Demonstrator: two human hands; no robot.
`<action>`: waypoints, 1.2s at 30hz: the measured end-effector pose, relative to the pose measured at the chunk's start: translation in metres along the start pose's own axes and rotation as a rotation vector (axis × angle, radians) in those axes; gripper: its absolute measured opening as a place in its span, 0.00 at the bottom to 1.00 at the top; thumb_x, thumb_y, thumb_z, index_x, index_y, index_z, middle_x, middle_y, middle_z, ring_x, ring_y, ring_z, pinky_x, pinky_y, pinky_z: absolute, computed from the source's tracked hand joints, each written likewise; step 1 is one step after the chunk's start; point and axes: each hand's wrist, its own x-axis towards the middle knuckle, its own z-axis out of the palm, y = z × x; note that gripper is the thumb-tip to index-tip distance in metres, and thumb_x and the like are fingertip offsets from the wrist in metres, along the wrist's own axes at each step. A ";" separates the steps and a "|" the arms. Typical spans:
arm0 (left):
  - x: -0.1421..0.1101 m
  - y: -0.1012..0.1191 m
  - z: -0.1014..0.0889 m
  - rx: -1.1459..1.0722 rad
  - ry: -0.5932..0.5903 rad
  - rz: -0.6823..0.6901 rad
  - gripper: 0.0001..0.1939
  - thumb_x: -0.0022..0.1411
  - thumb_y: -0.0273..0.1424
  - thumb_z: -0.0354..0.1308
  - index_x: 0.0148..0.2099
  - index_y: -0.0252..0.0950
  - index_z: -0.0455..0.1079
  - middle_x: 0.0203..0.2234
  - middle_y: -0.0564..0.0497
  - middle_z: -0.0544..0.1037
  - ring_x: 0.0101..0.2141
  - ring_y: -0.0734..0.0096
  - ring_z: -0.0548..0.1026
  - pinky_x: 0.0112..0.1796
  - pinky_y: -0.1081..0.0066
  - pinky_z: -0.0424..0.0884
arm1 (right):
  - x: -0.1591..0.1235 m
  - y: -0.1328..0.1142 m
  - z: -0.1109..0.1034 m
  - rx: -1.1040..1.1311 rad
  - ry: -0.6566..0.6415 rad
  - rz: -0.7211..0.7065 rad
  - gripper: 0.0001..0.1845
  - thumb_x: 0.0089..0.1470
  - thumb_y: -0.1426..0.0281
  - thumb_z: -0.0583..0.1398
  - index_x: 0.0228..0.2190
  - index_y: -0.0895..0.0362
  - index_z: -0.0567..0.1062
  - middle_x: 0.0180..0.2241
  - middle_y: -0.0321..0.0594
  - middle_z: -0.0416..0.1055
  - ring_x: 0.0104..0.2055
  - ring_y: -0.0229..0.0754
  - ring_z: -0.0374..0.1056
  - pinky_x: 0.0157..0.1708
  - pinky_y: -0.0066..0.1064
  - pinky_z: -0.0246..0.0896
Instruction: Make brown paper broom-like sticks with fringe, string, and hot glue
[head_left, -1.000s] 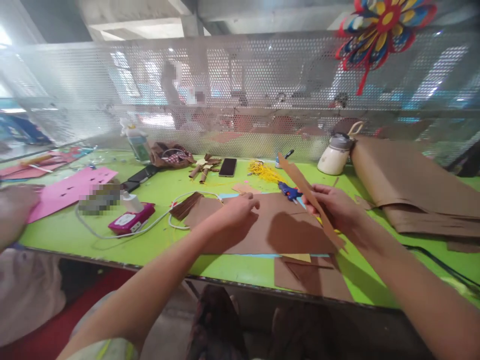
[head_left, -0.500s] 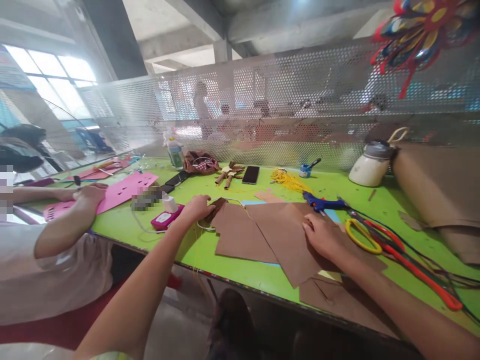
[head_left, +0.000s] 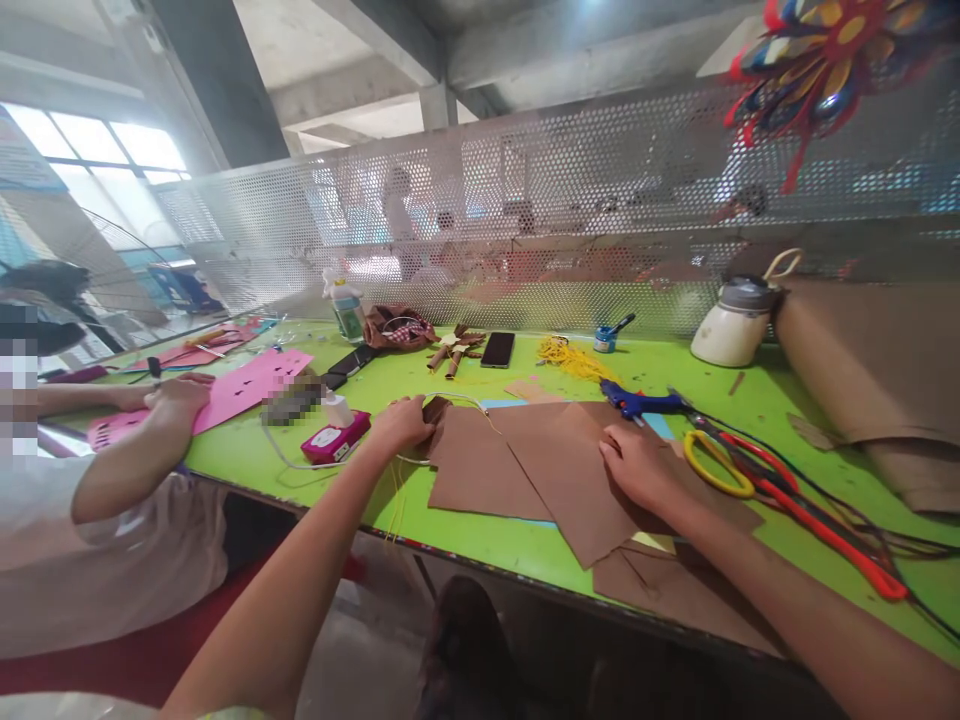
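My left hand (head_left: 406,424) is closed around the edge of a small folded piece of dark brown paper (head_left: 436,410), left of several overlapping brown paper sheets (head_left: 487,470). A thin yellow string (head_left: 493,423) lies over the sheets near it. My right hand (head_left: 634,462) rests on the sheets with its fingers curled in. Whatever its fingertips hold, if anything, is hidden. Just beyond that hand is a blue glue gun (head_left: 645,402). Scissors with red and yellow handles (head_left: 720,465) lie to its right.
On the green table (head_left: 300,490) stand a magenta box (head_left: 334,440), a phone (head_left: 498,350), yellow string (head_left: 574,358), rolled brown paper pieces (head_left: 454,355), a blue jar (head_left: 604,340) and a cream flask (head_left: 731,325). At left, another person's hand (head_left: 176,400) rests on pink paper (head_left: 255,385).
My left hand has shifted slightly right and its fingers have curled in around the small brown piece. The right hand stays nearly in place on the sheets. The view has moved slightly.
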 end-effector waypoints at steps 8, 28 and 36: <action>0.006 -0.010 -0.020 -0.033 0.052 -0.097 0.15 0.55 0.29 0.53 0.45 0.30 0.70 0.39 0.36 0.77 0.38 0.55 0.76 0.35 0.67 0.68 | 0.004 0.002 0.006 0.001 -0.004 0.029 0.09 0.59 0.71 0.50 0.34 0.58 0.70 0.34 0.46 0.75 0.35 0.45 0.69 0.29 0.30 0.46; -0.071 0.070 -0.098 -1.088 -0.303 0.515 0.16 0.61 0.43 0.55 0.40 0.34 0.64 0.26 0.51 0.74 0.23 0.77 0.69 0.24 0.76 0.60 | 0.009 -0.005 0.004 0.067 -0.018 0.069 0.09 0.59 0.72 0.51 0.34 0.59 0.71 0.37 0.49 0.75 0.39 0.45 0.69 0.31 0.31 0.48; -0.066 0.122 -0.071 -0.953 -0.385 0.707 0.21 0.66 0.43 0.48 0.54 0.34 0.63 0.28 0.50 0.74 0.26 0.74 0.69 0.27 0.74 0.62 | 0.018 -0.004 0.001 0.145 -0.033 0.135 0.09 0.59 0.68 0.56 0.36 0.61 0.72 0.37 0.45 0.73 0.40 0.43 0.68 0.38 0.32 0.60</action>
